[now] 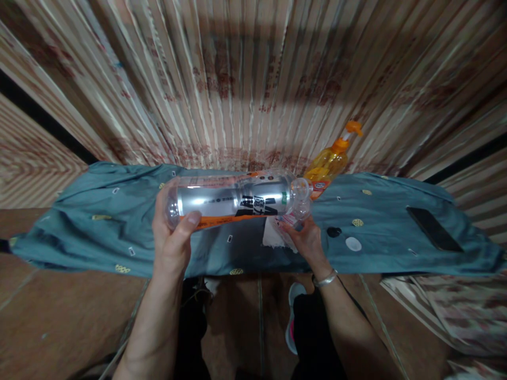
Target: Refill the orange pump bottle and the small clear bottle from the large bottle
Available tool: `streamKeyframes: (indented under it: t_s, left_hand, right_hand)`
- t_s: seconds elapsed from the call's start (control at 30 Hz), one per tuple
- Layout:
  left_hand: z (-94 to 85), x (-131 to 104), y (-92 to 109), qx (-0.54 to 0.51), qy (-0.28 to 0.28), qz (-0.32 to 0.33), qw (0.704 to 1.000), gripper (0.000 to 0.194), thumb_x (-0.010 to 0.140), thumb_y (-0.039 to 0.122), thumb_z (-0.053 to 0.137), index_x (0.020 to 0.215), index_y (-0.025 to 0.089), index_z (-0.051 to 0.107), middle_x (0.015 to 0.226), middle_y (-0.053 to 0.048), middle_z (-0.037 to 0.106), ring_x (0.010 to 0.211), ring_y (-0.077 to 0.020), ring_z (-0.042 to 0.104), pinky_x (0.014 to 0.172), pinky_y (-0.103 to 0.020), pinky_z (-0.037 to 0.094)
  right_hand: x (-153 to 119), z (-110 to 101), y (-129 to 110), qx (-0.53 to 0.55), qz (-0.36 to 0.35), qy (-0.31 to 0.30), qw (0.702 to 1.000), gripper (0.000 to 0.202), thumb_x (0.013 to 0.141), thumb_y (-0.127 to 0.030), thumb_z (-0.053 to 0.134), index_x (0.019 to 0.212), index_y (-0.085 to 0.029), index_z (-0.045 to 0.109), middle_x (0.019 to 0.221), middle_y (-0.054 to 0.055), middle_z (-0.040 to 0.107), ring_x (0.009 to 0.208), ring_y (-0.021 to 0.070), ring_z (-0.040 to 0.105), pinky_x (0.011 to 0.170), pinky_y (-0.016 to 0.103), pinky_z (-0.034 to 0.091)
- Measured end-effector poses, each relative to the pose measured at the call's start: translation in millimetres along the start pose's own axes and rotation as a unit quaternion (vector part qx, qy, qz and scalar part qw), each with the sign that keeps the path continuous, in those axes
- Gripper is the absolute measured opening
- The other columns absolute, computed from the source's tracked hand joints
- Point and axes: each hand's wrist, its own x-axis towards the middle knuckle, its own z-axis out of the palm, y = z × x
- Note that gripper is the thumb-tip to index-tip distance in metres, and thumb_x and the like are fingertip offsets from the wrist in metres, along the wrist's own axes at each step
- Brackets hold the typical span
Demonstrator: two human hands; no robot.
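A clear plastic bottle [237, 198] with a silver and orange label lies sideways in the air above a table draped in blue-green cloth [99, 227]. Its base points left and its open neck points right. My left hand [174, 232] grips the bottle near its base, thumb across the front. Under the neck end, my right hand [303, 237] pinches a small pink-and-white packet [291, 220]. A white cloth or paper piece [273, 235] lies on the table just left of that hand. A silver bracelet circles my right wrist.
An orange pump bottle [328, 163] stands at the back of the table against a striped curtain [245, 79]. A white cap [353, 243] and a dark cap [334, 231] lie on the cloth to the right. A black phone [433, 228] rests far right. My legs and a shoe show below.
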Motion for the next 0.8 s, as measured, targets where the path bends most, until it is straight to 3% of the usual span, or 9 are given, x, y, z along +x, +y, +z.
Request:
streamKeyframes:
  t_s: [0.17, 0.4, 0.57, 0.8]
  left_hand:
    - [4.0, 0.9, 3.2, -0.049, 0.028, -0.039, 0.998, 0.07, 0.072, 0.067, 0.09, 0.13, 0.031, 0.071, 0.136, -0.009, 0.071, 0.137, -0.0412, 0.064, 0.129, -0.066, 0.042]
    - [4.8, 0.6, 1.7, -0.04, 0.03, -0.028, 0.998, 0.074, 0.073, 0.07, 0.087, 0.134, 0.032, 0.069, 0.136, -0.009, 0.071, 0.136, -0.0411, 0.064, 0.126, -0.065, 0.046]
    - [7.5, 1.2, 5.5, -0.059, 0.047, -0.047, 0.996, 0.073, 0.067, 0.07, 0.091, 0.125, 0.03, 0.073, 0.135, -0.009, 0.071, 0.138, -0.042, 0.063, 0.128, -0.065, 0.042]
    - [4.2, 0.5, 4.0, -0.045, 0.031, -0.035, 0.998, 0.07, 0.073, 0.068, 0.089, 0.13, 0.033, 0.071, 0.136, -0.009, 0.071, 0.138, -0.0415, 0.063, 0.129, -0.065, 0.042]
  right_hand:
    - [0.1, 0.9, 1.8, -0.003, 0.003, 0.0, 1.0, 0.071, 0.079, -0.079, 0.076, 0.117, -0.019, 0.069, 0.11, 0.023, 0.083, 0.102, 0.0404, 0.079, 0.089, 0.054, 0.063]
    - [-1.0, 1.0, -0.4, -0.007, -0.002, 0.004, 1.0, 0.061, 0.083, -0.068, 0.078, 0.119, -0.019, 0.069, 0.108, 0.02, 0.083, 0.097, 0.0384, 0.079, 0.087, 0.053, 0.064]
    - [-0.8, 0.6, -1.2, -0.003, 0.005, 0.004, 1.0, 0.06, 0.08, -0.067, 0.081, 0.117, -0.021, 0.069, 0.109, 0.02, 0.084, 0.101, 0.0396, 0.08, 0.086, 0.054, 0.065]
    - [-2.2, -1.5, -3.4, -0.003, 0.003, 0.001, 1.0, 0.055, 0.083, -0.063, 0.081, 0.116, -0.02, 0.069, 0.107, 0.022, 0.083, 0.101, 0.0405, 0.08, 0.087, 0.052, 0.064]
